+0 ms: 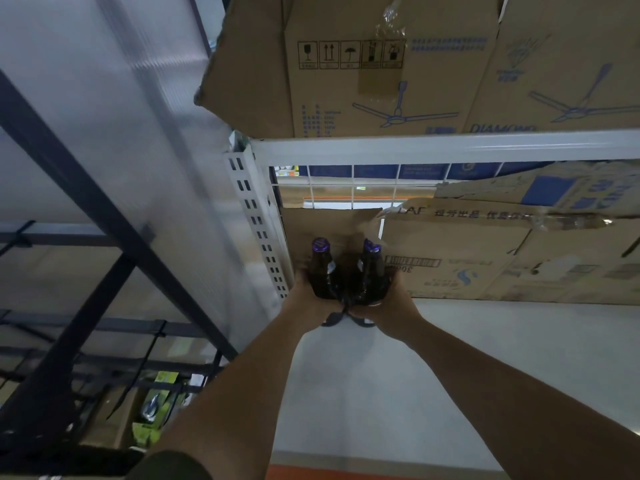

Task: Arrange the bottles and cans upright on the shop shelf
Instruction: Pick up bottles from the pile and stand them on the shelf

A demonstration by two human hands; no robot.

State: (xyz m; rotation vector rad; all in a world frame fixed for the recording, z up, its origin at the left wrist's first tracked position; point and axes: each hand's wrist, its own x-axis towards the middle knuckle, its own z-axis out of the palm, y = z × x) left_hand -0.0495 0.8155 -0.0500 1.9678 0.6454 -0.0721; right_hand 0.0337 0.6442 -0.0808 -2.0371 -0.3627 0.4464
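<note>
Two dark bottles with purple caps stand upright side by side at the back left of the white shelf (pixel 450 358). My left hand (pixel 313 301) grips the left bottle (pixel 321 268) around its base. My right hand (pixel 391 306) grips the right bottle (pixel 372 268) the same way. Both bottle bases are hidden behind my fingers, so I cannot tell whether they touch the shelf. A dark strap-like piece hangs between my two hands.
A flattened cardboard box (pixel 502 258) lies just right of the bottles. A white slotted upright (pixel 258 223) stands just left of them. Ceiling fan cartons (pixel 381 64) fill the shelf above. A dark metal rack (pixel 86 237) stands at left.
</note>
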